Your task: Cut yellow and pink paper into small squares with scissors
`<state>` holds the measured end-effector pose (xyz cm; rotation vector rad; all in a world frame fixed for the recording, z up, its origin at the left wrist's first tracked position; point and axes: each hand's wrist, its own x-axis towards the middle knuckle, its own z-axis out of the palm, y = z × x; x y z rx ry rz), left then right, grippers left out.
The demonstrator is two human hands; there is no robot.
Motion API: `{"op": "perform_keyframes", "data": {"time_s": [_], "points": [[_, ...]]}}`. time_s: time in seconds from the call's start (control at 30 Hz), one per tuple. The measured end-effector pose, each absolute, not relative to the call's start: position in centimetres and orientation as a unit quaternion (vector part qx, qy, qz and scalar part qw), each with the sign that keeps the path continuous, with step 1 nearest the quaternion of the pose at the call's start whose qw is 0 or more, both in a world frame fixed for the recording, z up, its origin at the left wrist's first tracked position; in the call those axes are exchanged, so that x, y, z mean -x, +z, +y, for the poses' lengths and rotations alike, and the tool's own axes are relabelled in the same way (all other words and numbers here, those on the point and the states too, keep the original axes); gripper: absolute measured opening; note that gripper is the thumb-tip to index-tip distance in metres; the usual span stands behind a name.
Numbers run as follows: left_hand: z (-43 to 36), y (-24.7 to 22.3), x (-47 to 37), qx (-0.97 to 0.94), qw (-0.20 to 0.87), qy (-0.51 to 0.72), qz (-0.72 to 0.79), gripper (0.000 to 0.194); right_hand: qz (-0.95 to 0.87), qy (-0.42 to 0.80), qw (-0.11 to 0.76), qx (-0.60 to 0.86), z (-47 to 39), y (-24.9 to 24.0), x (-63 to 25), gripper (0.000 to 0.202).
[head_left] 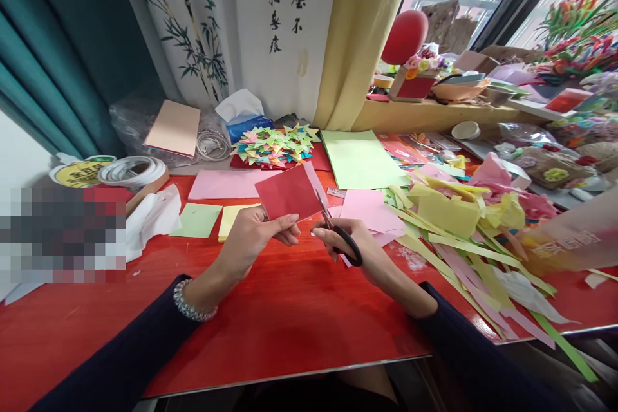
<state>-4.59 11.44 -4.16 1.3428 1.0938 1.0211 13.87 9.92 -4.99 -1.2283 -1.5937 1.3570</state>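
Note:
A red rectangular paper with a pink edge, the red paper [286, 194], is pinched in my left hand [258, 235], tilted above the table. My right hand [355, 241] is closed round the black-handled scissors [348, 246], whose blades point up and left at the right edge of the red paper. Behind the red paper is a pink sheet [226, 185]. A green sheet [197, 220] and a yellow sheet [232, 220] lie left of my left hand. Pink sheets [369, 209] lie beyond my right hand.
Folded paper stars [277, 145] are heaped at the back of the red table [290, 322]. A large green sheet [362, 158] lies beside them. Paper strips [463, 257] pile up at the right, by a plastic bag [570, 235]. Tape rolls [130, 170] and white tissue [154, 212] are at the left.

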Motion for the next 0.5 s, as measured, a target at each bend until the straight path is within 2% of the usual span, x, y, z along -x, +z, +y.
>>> {"op": "perform_keyframes", "data": {"time_s": [0.5], "points": [[11.31, -3.93, 4.50, -0.577, 0.537, 0.419, 0.451, 0.025, -0.604, 0.519, 0.371, 0.477, 10.08, -5.44, -13.68, 0.037]]}}
